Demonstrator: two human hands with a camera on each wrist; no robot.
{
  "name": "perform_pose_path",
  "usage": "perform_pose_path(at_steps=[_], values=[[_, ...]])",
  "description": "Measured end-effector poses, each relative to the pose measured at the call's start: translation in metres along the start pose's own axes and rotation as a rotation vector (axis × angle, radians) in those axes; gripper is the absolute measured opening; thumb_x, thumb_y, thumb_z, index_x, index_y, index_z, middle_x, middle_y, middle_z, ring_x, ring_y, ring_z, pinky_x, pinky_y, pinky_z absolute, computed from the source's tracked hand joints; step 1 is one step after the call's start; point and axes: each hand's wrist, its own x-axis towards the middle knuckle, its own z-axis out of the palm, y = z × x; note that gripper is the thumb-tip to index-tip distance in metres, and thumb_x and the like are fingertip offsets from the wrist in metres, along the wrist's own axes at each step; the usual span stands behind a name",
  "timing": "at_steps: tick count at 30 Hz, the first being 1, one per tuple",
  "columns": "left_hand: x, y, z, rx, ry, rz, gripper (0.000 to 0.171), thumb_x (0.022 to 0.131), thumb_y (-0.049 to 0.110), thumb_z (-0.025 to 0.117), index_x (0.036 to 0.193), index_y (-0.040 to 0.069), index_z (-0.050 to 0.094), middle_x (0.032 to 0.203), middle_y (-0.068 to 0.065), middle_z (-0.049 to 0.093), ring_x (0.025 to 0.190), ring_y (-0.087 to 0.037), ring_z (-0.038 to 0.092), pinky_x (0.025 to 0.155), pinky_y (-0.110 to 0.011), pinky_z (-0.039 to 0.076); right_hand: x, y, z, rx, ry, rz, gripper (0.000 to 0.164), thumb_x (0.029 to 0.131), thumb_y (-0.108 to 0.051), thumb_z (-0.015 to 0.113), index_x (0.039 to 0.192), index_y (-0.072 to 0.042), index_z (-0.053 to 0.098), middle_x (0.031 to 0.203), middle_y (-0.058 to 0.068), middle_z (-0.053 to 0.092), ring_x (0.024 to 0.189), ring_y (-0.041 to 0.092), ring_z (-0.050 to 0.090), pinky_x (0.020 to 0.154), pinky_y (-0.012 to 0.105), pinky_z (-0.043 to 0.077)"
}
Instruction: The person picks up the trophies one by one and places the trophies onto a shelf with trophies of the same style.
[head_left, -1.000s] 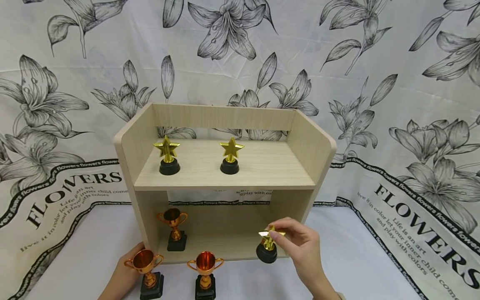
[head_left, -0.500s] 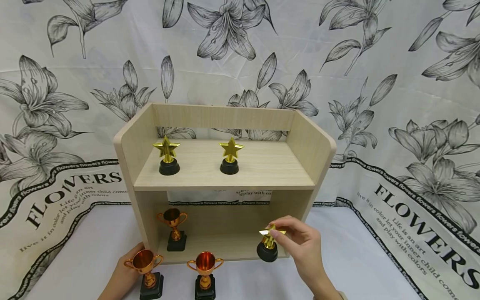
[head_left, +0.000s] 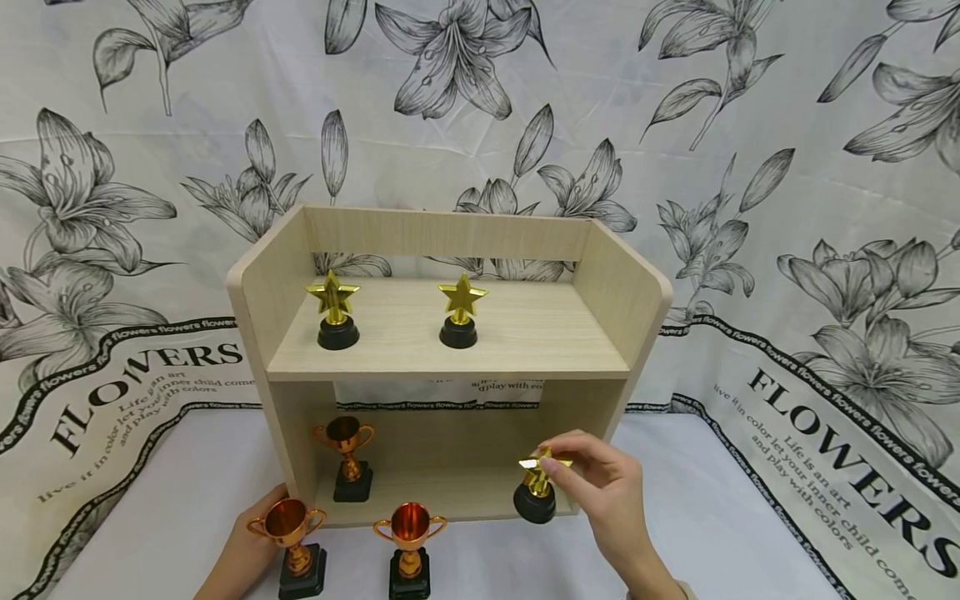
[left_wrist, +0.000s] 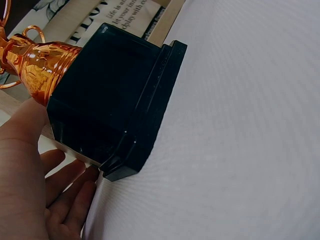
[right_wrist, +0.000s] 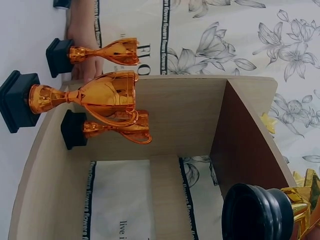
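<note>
My right hand pinches a gold star trophy by its star between thumb and fingers, in front of the lower right of the wooden shelf. The trophy tilts a little; its black round base hangs downward. At the shelf's lower left corner rests my left hand, fingers loosely bent and partly hidden behind a bronze trophy cup. That cup fills much of the left wrist view, and whether the hand touches it I cannot tell.
Two gold star trophies, one left and one mid-shelf, stand on the upper level. A bronze cup stands inside the lower level at left. Another bronze cup is on the white tabletop in front. Flower-print cloth hangs behind.
My right hand and the star trophy have shifted very slightly up and to the right. The left hand and the cups hold their places.
</note>
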Motion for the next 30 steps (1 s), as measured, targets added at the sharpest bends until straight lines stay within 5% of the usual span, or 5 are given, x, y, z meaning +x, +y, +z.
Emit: perform_pose_path(at_steps=[30], values=[[-0.0002,0.0040,-0.0009,0.014,0.002,0.005,0.052,0.090,0.010,0.061,0.139,0.008,0.045,0.131,-0.011,0.054,0.111,0.006,0.047,0.084,-0.020,0.042,0.0064,-0.0025,-0.0013,0.022,-0.011,-0.031,0.023,0.076,0.023,0.059,0.095,0.010,0.064,0.089,0.019,0.065,0.084,0.021,0.063,0.072,0.024,0.051]])
